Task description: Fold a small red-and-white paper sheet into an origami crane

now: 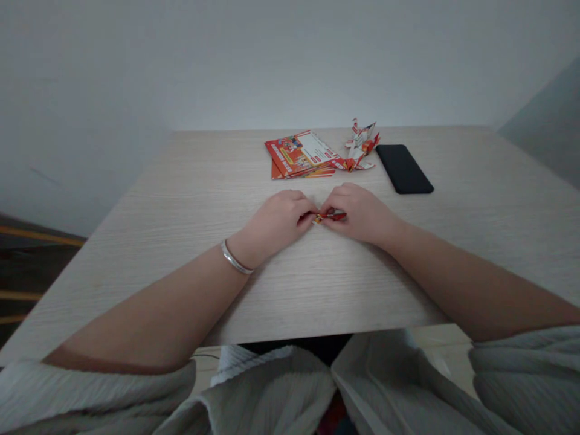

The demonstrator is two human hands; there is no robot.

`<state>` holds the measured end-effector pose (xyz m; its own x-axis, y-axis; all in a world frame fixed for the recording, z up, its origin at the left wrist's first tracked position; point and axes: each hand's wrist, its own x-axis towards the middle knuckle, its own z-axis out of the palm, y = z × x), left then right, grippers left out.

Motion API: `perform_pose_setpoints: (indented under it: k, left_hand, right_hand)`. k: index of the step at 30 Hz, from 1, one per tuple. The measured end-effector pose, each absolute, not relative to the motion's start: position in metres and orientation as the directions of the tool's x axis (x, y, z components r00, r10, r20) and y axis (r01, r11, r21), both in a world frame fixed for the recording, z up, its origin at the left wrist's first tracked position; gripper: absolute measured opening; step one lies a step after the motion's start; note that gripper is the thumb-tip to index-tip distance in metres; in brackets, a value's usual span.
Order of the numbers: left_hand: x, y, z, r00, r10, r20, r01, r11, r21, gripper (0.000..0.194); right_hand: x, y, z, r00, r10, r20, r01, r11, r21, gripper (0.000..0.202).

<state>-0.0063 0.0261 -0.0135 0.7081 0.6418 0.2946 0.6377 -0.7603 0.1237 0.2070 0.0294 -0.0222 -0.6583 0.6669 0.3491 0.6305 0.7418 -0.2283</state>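
Observation:
Between both hands is a small folded piece of red and yellow printed paper (336, 215), low over the middle of the table. My left hand (284, 219) pinches its left end, with a silver bangle on the wrist. The fingers of my right hand (356, 211) are closed on the right part of the same paper, and the two hands nearly touch. Fingers cover much of the paper. Beyond my hands lies a stack of red and orange printed sheets (301, 154), with folded paper shapes (361, 148) at its right side.
A black phone (404, 169) lies on the light wooden table (190, 181), right of the folded shapes. The table meets a pale wall (290, 66) at the back. Its front edge runs just before my body. Wooden bars (40, 234) show at the far left.

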Motion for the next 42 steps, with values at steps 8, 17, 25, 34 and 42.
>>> perform_pose_setpoints:
  k: [8, 17, 25, 34, 42]
  left_hand:
    - [-0.006, 0.025, -0.01, 0.676, 0.69, 0.258, 0.685, -0.718, 0.123, 0.021]
    - [-0.005, 0.026, -0.013, 0.699, 0.655, 0.287, 0.645, -0.751, 0.142, 0.018]
    - [-0.011, 0.028, -0.013, 0.818, 0.51, 0.266, 0.478, -0.86, 0.177, 0.031]
    - [-0.017, 0.036, -0.018, 0.845, 0.456, 0.278, 0.44, -0.89, 0.122, 0.038]
    - [-0.013, 0.028, -0.007, 0.839, 0.511, 0.189, 0.52, -0.854, 0.003, 0.027]
  right_hand:
    - [0.207, 0.03, -0.023, -0.584, 0.741, 0.332, 0.697, 0.667, -0.262, 0.013]
    - [0.197, 0.025, -0.018, -0.595, 0.749, 0.292, 0.765, 0.639, -0.081, 0.015]
    - [0.207, 0.024, -0.006, -0.652, 0.744, 0.149, 0.759, 0.639, 0.126, 0.027]
    - [0.221, 0.022, -0.004, -0.711, 0.695, 0.109, 0.702, 0.711, 0.046, 0.033]
    - [0.224, 0.03, -0.013, -0.775, 0.603, 0.188, 0.624, 0.778, 0.076, 0.035]
